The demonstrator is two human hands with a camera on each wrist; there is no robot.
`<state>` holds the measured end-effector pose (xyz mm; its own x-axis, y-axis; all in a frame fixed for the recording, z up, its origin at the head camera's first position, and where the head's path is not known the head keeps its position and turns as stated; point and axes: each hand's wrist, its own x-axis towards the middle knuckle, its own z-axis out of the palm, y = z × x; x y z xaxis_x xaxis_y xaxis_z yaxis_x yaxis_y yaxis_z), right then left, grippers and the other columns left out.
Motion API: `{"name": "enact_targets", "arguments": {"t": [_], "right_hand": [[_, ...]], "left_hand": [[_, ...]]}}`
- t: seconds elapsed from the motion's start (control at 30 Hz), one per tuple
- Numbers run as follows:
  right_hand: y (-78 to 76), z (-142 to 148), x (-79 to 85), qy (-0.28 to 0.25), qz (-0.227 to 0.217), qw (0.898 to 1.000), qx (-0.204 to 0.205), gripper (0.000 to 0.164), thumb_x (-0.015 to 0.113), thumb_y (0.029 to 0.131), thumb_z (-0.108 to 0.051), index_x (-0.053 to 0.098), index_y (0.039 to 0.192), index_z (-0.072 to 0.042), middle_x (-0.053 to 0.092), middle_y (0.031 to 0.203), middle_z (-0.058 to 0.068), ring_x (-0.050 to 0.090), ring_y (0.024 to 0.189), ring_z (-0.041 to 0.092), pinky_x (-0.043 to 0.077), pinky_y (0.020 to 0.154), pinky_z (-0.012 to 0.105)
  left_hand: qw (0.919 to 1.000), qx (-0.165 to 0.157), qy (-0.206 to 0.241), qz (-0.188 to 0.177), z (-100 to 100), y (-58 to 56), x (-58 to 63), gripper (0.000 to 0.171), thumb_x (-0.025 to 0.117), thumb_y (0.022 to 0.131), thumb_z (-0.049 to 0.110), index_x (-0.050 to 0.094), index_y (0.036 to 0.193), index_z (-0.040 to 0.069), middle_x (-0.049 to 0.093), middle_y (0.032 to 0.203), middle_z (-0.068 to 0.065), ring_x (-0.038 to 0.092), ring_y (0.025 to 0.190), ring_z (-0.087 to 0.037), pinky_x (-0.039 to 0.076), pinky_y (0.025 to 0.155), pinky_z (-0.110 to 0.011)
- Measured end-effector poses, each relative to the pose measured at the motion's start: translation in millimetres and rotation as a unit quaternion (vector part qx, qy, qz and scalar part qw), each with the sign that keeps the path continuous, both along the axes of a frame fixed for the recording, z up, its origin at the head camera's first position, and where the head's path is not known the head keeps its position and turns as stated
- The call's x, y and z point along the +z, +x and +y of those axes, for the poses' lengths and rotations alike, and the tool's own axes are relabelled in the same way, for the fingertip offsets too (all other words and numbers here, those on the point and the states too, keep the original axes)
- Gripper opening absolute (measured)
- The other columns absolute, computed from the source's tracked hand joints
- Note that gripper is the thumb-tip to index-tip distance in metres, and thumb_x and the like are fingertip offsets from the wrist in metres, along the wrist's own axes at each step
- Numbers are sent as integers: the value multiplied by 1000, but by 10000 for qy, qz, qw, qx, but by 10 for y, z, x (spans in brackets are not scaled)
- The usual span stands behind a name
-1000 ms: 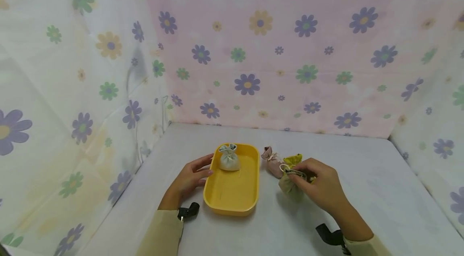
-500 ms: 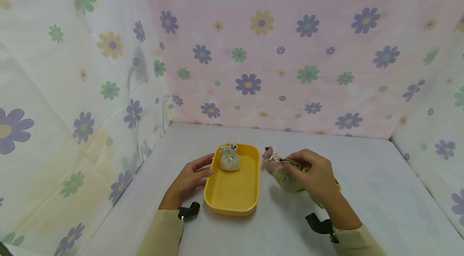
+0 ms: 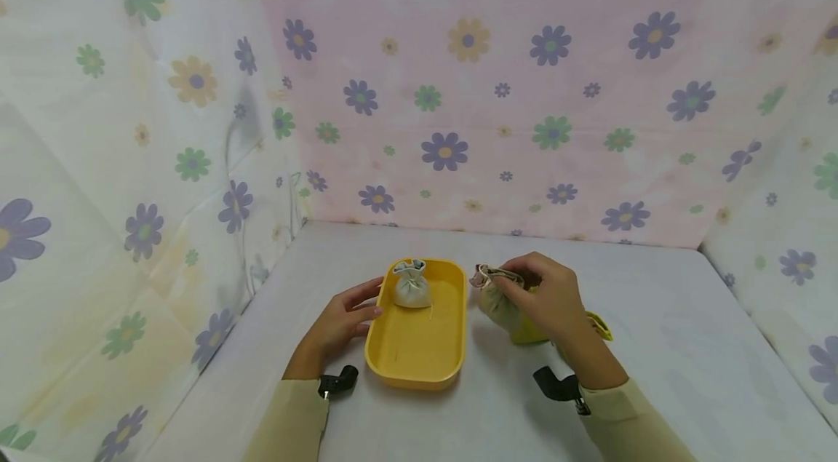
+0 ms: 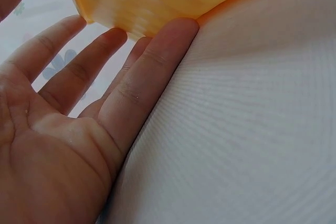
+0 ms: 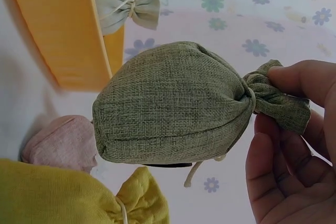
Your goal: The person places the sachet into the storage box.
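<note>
My right hand (image 3: 548,296) pinches a small green drawstring pouch (image 5: 168,108) by its gathered neck, thumb on one side and fingers on the other. The pouch hangs in the air to the right of a yellow tray (image 3: 419,353). My left hand (image 3: 340,320) touches the tray's left side with its fingers extended, the fingertips (image 4: 181,27) against the outer wall. A cream pouch (image 3: 412,291) stands inside the tray, at its far left. Below the green pouch in the right wrist view are a pink pouch (image 5: 60,142) and a yellow pouch (image 5: 58,195).
All this is on a white-covered table (image 3: 655,316). Another yellow-green piece of cloth (image 3: 599,326) shows beyond my right wrist, mostly hidden by it. Flower-patterned fabric (image 3: 497,120) walls the table at the back and both sides.
My right hand has carried the green pouch leftward and slightly away from me, towards the tray, past the yellow pouch and now overlapping the pink one. My left hand stays at the tray.
</note>
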<state>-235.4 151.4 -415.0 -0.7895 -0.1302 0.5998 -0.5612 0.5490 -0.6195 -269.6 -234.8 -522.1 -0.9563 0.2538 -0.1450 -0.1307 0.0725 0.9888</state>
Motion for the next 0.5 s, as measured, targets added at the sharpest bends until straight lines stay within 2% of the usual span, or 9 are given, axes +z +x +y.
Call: {"name": "enact_targets", "arguments": {"t": [0.13,0.5], "right_hand": [[-48,-63,31,47,-168,9998,47,15,85,87,-26,77,99,-21,71,91,-8,61,73,9,56,64,20],[-172,-220,82,191,-251,9994,113,15,83,89,-30,76,99,-21,71,90,-9,63,72,7,58,64,22]], "left_hand": [[10000,-23,-9,11,-1,0,1,60,76,95,20,55,149,37,50,156,0,59,135,-29,62,93,-44],[10000,27,-69,10,9,13,20,61,76,95,22,54,149,36,49,157,-2,59,135,-28,62,93,-43]]}}
